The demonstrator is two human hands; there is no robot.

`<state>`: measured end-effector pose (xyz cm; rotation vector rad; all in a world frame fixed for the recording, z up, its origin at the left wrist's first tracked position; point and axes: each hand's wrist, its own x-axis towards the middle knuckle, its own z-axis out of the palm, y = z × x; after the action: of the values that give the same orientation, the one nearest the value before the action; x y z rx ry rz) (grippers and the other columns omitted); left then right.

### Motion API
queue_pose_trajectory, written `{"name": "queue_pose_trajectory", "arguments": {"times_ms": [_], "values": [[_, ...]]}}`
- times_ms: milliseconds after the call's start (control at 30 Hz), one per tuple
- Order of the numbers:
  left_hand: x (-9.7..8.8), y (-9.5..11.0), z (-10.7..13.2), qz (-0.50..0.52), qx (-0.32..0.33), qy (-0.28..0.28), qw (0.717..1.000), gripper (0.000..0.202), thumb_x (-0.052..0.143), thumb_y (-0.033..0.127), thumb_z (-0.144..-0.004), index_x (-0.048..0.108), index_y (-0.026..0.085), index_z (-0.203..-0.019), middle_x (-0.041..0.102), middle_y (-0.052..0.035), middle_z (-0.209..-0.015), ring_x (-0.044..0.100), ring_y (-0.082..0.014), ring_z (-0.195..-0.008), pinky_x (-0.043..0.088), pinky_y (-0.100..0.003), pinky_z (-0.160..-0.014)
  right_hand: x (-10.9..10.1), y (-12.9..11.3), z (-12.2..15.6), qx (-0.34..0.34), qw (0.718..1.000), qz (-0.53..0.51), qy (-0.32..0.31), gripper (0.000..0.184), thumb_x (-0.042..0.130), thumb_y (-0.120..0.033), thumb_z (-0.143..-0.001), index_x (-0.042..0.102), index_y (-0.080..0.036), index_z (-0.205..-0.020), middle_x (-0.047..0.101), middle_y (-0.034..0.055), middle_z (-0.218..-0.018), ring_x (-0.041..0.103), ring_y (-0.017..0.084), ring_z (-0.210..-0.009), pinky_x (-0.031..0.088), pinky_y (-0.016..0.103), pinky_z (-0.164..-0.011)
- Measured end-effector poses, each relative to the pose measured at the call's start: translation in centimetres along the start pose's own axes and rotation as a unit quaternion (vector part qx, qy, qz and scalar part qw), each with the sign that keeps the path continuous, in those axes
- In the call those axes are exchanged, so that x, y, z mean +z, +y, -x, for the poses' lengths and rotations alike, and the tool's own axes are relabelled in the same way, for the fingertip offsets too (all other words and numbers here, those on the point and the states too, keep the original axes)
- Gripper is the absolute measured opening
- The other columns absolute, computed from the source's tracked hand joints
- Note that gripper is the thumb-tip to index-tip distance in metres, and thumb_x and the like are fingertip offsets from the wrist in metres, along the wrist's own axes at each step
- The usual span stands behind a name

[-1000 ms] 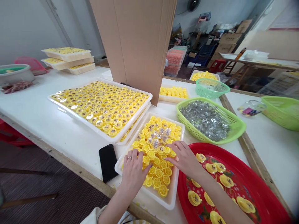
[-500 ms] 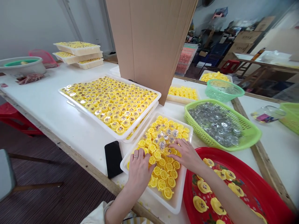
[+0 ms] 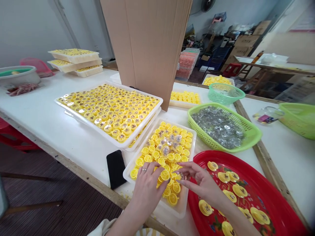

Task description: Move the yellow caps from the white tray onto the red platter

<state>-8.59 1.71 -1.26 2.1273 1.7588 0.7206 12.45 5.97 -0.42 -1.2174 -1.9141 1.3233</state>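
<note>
White table (image 3: 36, 111), 1 black phone (image 3: 116, 169), white trays (image 3: 184, 203), 1 red tray (image 3: 280, 203)

"From your end, what surrounds the small rectangular white plastic tray (image 3: 182, 197)?"
"I see a flat black phone (image 3: 116, 169) left of it, a rounded red plastic tray (image 3: 270, 193) right, an oval lime-green plastic basket (image 3: 253, 132) behind that."
"Behind the phone?"
"My large rectangular white plastic tray (image 3: 128, 143), then upright brown cardboard (image 3: 147, 49)."

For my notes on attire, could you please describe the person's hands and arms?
The left hand, gloveless, wears a slim silvery ring; the right hand, also gloveless, shows none. A cream sleeve shows on the left arm; the right forearm is bare.
</note>
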Motion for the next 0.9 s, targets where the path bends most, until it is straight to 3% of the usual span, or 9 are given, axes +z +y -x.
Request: {"name": "queue_pose_trajectory", "arguments": {"times_ms": [67,200,300,433,600,767,900], "values": [[0.1,0.9,-0.1,0.033,0.023,-0.015,0.999,0.024,0.063,0.017,-0.085,0.061,0.021,-0.108,0.065,-0.0039,-0.111,0.055,-0.0258,-0.102,0.043,-0.045,-0.090,0.3,-0.4,0.4,0.006,1.000,-0.005,-0.003,0.044,0.063,-0.040,-0.086,0.054,-0.027,-0.128,0.068,0.0039,-0.106,0.063,0.018,-0.091,0.052,0.033,-0.084],[0.6,2.1,-0.4,0.070,0.040,-0.062,0.995,0.028,0.066,0.013,-0.082,0.061,0.021,-0.108,0.068,-0.0017,-0.109,0.058,-0.0253,-0.100,0.044,-0.044,-0.089,0.1,-1.0,1.0,0.022,1.000,-0.007,-0.012,0.026,0.065,-0.037,-0.085,0.067,-0.026,-0.108,0.067,0.0020,-0.098,0.062,0.017,-0.090,0.049,0.032,-0.085],[1.1,2.5,-0.3,0.092,0.039,-0.097,0.990,0.030,0.067,0.015,-0.083,0.061,0.024,-0.111,0.069,-0.0009,-0.106,0.060,-0.0253,-0.098,0.045,-0.045,-0.088,-0.1,-1.3,1.6,0.050,0.999,-0.014,-0.003,0.025,0.067,-0.037,-0.083,0.065,-0.023,-0.103,0.064,-0.0007,-0.082,0.059,0.016,-0.077,0.050,0.029,-0.072],[2.1,3.0,0.1,0.103,0.041,-0.109,0.988,0.032,0.067,0.017,-0.084,0.061,0.027,-0.113,0.068,-0.0016,-0.103,0.060,-0.0245,-0.097,0.045,-0.043,-0.088,-0.1,-1.3,2.2,0.082,0.996,-0.018,-0.008,0.018,0.069,-0.033,-0.080,0.058,-0.022,-0.090,0.055,-0.0065,-0.065,0.051,0.013,-0.061,0.042,0.025,-0.056],[3.3,3.6,0.8,0.119,0.057,-0.131,0.983,0.026,0.068,0.019,-0.083,0.062,0.024,-0.108,0.065,-0.0031,-0.100,0.061,-0.0238,-0.093,0.048,-0.039,-0.083,-0.4,-1.6,2.2,0.105,0.994,-0.016,-0.021,0.018,0.069,-0.026,-0.077,0.054,-0.022,-0.068,0.052,-0.0075,-0.056,0.047,0.011,-0.053,0.033,0.022,-0.048],[3.1,3.8,0.6,0.188,0.007,-0.124,0.974,0.030,0.070,0.018,-0.081,0.064,0.026,-0.110,0.067,-0.0024,-0.098,0.062,-0.0221,-0.090,0.048,-0.036,-0.083,-1.6,-1.9,3.0,0.130,0.990,-0.054,-0.015,0.026,0.057,-0.043,-0.089,0.053,-0.022,-0.074,0.055,-0.0067,-0.057,0.047,0.008,-0.042,0.031,0.020,-0.041],[2.6,3.9,0.1,0.276,-0.031,-0.107,0.955,0.029,0.071,0.019,-0.080,0.067,0.019,-0.109,0.069,-0.0045,-0.093,0.061,-0.0183,-0.079,0.047,-0.031,-0.078,-1.4,-1.3,4.0,0.156,0.978,-0.133,-0.023,0.033,0.042,-0.057,-0.093,0.044,-0.024,-0.087,0.058,-0.0060,-0.060,0.049,0.009,-0.037,0.032,0.020,-0.038]]}}
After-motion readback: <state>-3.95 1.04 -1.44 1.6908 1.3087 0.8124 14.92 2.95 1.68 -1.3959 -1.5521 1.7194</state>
